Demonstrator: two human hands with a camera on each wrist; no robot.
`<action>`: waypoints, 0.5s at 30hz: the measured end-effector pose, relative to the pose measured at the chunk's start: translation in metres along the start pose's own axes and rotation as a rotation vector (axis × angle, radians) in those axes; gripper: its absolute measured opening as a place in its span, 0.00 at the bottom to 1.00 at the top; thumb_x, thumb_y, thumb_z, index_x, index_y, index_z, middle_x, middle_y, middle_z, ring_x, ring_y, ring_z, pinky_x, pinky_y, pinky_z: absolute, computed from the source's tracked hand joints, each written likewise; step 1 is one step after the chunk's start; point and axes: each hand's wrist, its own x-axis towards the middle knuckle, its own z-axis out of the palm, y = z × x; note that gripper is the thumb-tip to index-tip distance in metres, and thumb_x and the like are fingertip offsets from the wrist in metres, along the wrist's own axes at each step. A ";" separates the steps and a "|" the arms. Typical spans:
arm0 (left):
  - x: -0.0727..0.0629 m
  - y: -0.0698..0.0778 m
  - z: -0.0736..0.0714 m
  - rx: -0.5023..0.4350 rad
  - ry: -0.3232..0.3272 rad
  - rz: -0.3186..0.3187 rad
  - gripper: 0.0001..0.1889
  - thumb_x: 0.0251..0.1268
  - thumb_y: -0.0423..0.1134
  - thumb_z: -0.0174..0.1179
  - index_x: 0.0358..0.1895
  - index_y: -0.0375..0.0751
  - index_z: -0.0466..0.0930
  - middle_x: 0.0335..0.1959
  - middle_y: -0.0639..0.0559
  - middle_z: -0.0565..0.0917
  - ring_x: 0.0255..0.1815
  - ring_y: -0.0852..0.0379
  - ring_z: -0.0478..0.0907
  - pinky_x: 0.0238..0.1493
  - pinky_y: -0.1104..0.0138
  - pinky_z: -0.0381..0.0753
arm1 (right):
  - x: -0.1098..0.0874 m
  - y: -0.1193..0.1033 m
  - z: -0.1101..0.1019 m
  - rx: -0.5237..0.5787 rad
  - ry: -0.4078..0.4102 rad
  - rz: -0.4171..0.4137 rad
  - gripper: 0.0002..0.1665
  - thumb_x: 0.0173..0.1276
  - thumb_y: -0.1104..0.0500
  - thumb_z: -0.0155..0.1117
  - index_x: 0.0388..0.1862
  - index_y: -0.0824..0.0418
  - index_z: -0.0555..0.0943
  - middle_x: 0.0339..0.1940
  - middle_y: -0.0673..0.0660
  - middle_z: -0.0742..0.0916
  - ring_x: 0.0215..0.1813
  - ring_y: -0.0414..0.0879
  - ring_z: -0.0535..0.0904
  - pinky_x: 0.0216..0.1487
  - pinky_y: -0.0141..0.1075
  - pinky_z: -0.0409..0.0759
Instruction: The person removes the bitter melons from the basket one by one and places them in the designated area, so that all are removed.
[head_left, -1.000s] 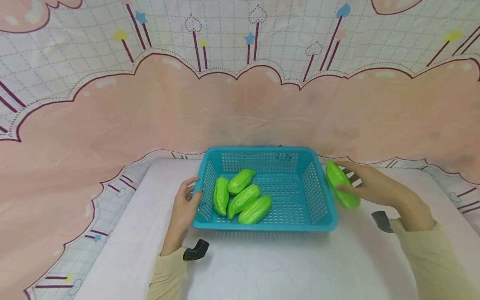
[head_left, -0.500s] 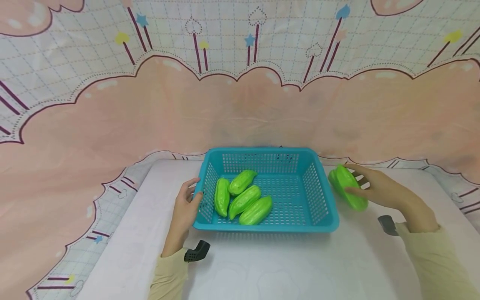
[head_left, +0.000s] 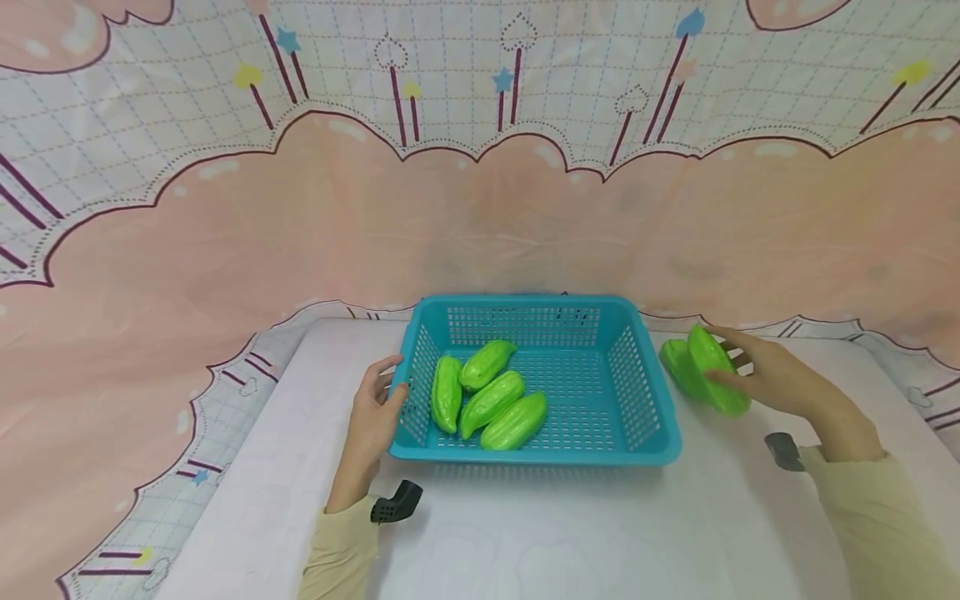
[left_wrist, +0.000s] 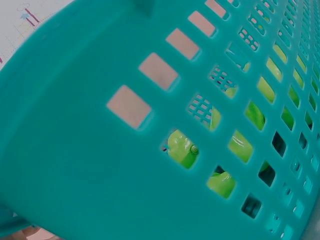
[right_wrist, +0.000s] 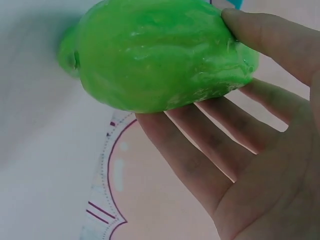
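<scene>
My left hand point(head_left: 373, 410) holds the left rim of a teal plastic basket point(head_left: 534, 456), thumb and fingers at its edge. The left wrist view is filled by the basket's slotted outer wall point(left_wrist: 75, 140), with a bit of hand at the bottom left. Several glossy, ridged green bitter melons point(head_left: 491, 402) lie in the basket's left half. Right of the basket, my right hand point(head_left: 772, 375) grips another bitter melon point(head_left: 716, 371) between thumb and fingers. In the right wrist view this melon point(right_wrist: 160, 55) spans thumb and fingertips. A further bitter melon point(head_left: 677, 358) shows behind it, partly hidden.
A white table point(head_left: 577, 533) carries the basket. A peach and white patterned cloth point(head_left: 525, 217) hangs behind the table and continues down its left side. Black wrist devices point(head_left: 397, 502) sit on both forearms.
My right hand has shifted a little to the right with its bitter melon, exposing the other melon between it and the basket. The left hand and basket stay put.
</scene>
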 end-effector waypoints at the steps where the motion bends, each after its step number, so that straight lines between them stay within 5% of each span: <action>1: 0.000 0.000 0.000 0.000 0.001 0.001 0.25 0.74 0.35 0.47 0.72 0.49 0.63 0.66 0.39 0.72 0.66 0.41 0.72 0.63 0.46 0.72 | 0.000 0.001 0.000 0.000 0.002 -0.001 0.47 0.70 0.49 0.65 0.78 0.66 0.55 0.60 0.74 0.78 0.58 0.70 0.76 0.48 0.58 0.81; 15: 0.001 -0.003 0.001 -0.010 0.007 0.023 0.24 0.74 0.35 0.48 0.72 0.50 0.64 0.65 0.39 0.73 0.64 0.42 0.74 0.60 0.48 0.74 | 0.004 0.018 -0.001 0.009 0.028 -0.019 0.45 0.71 0.52 0.64 0.78 0.68 0.55 0.61 0.77 0.77 0.56 0.73 0.76 0.48 0.61 0.80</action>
